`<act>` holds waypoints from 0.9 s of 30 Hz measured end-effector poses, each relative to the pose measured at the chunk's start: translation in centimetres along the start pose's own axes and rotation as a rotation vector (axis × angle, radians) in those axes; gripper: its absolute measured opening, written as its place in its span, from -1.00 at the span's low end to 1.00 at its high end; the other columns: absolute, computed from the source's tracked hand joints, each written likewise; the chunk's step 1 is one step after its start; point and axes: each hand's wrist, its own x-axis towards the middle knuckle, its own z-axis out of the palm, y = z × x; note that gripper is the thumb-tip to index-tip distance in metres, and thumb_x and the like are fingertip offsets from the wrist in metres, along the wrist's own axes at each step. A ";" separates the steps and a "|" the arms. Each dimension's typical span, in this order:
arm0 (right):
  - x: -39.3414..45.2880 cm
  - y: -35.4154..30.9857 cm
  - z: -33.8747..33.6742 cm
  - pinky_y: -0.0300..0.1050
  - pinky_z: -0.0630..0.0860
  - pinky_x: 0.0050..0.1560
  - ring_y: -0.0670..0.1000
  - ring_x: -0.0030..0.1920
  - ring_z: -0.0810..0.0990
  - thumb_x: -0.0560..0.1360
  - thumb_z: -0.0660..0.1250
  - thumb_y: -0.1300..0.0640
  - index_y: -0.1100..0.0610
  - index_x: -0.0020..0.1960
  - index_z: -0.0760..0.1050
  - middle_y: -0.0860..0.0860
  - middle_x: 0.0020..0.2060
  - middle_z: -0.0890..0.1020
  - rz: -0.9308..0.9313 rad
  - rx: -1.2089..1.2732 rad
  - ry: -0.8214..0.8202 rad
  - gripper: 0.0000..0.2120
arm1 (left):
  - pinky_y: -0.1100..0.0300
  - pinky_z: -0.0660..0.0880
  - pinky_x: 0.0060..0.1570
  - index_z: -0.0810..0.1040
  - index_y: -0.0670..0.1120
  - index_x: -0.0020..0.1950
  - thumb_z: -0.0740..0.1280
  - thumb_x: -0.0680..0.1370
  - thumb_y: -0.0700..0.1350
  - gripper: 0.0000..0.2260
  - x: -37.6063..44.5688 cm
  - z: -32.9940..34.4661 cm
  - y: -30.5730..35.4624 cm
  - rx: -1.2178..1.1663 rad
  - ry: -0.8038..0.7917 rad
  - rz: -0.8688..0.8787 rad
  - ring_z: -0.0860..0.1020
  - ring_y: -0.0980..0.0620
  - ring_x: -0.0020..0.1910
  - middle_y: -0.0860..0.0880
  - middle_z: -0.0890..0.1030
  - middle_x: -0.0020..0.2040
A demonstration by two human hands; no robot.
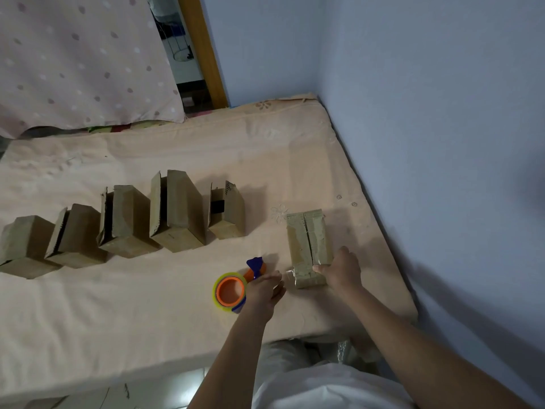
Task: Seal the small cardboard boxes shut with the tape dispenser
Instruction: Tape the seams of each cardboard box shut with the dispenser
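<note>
A small cardboard box lies flat at the right of the bed, flaps closed with a dark seam down its middle. My right hand grips its near end, thumb across the top. A strip of clear tape hangs off the box's near left corner. My left hand holds the tape dispenser, an orange and blue frame with a clear yellowish roll, just left of the box. Several more boxes stand in a row to the left, flaps ajar.
Everything sits on a peach sheet over a mattress. A blue wall runs close along the right edge. A dotted pink cloth hangs at the back left. The bed's near edge is by my lap.
</note>
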 end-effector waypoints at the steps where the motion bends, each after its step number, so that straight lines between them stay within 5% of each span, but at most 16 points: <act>1: 0.0 0.0 0.0 -0.03 0.46 0.02 0.25 0.14 0.55 0.38 0.60 0.05 0.30 0.19 0.40 0.25 0.15 0.52 0.001 0.000 -0.002 -0.43 | 0.10 0.57 -0.12 0.56 -0.19 -0.04 0.35 0.57 -0.35 -0.92 0.1 0.0 0.0 -0.023 0.000 0.003 0.58 -0.10 -0.10 -0.16 0.60 -0.08; 8: 0.1 0.0 0.1 -0.06 0.43 -0.02 0.24 0.14 0.54 0.38 0.60 0.06 0.29 0.18 0.40 0.24 0.15 0.52 0.005 0.011 0.001 -0.44 | 0.12 0.56 -0.02 0.55 -0.20 0.18 0.38 0.56 -0.35 -0.79 0.1 0.1 -0.7 0.013 -0.056 -0.008 0.58 -0.08 -0.06 -0.17 0.60 -0.01; 15: 0.2 0.0 0.1 0.01 0.50 0.05 0.25 0.13 0.55 0.37 0.60 0.06 0.28 0.17 0.40 0.24 0.14 0.52 0.008 0.013 0.000 -0.44 | 0.19 0.54 -0.20 0.55 -0.23 0.11 0.36 0.53 -0.44 -0.79 0.2 -0.2 -0.7 -0.015 -0.014 -0.015 0.54 -0.05 -0.18 -0.21 0.56 -0.10; 22: 0.1 0.1 0.2 -0.05 0.47 -0.04 0.23 0.12 0.56 0.39 0.59 0.05 0.27 0.16 0.40 0.22 0.14 0.52 0.008 0.015 -0.005 -0.47 | 0.22 0.44 -0.42 0.52 -0.21 -0.17 0.36 0.49 -0.49 -0.81 0.3 1.7 -2.3 0.021 0.054 -0.004 0.47 -0.01 -0.40 -0.15 0.52 -0.34; 27: 0.2 -0.1 0.3 0.03 0.54 0.04 0.23 0.11 0.57 0.38 0.60 0.04 0.26 0.17 0.40 0.22 0.12 0.54 -0.001 0.001 0.010 -0.45 | 0.24 0.50 -0.38 0.55 -0.22 0.02 0.31 0.57 -0.42 -0.86 1.0 2.9 -2.6 0.004 0.101 -0.117 0.52 -0.01 -0.28 -0.18 0.58 -0.18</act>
